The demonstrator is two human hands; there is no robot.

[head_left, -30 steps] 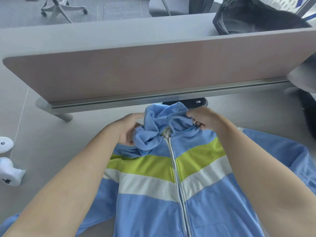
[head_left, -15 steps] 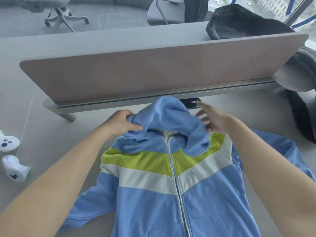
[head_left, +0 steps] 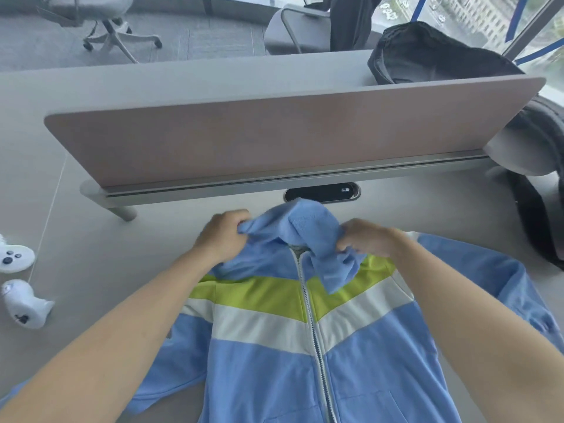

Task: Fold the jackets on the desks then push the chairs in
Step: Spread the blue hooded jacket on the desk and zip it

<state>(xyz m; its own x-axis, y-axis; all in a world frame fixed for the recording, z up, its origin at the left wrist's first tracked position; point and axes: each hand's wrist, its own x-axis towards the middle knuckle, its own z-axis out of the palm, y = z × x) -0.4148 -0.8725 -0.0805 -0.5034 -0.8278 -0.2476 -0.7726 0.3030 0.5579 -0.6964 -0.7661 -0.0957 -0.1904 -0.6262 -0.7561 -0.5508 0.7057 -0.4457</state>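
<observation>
Blue jacket (head_left: 268, 370), green and white stripes

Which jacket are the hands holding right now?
The blue striped jacket: left hand and right hand grip its hood. The dark jacket behind the divider lies untouched.

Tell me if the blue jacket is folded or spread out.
Spread: the jacket lies flat, zipped, sleeves out sideways; the left hand and right hand grip only its hood.

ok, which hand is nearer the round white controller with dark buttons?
Left. The left hand, gripping the light blue fabric hood, sits right of the round white controller; the right hand grips the hood's other side, farther away.
</observation>
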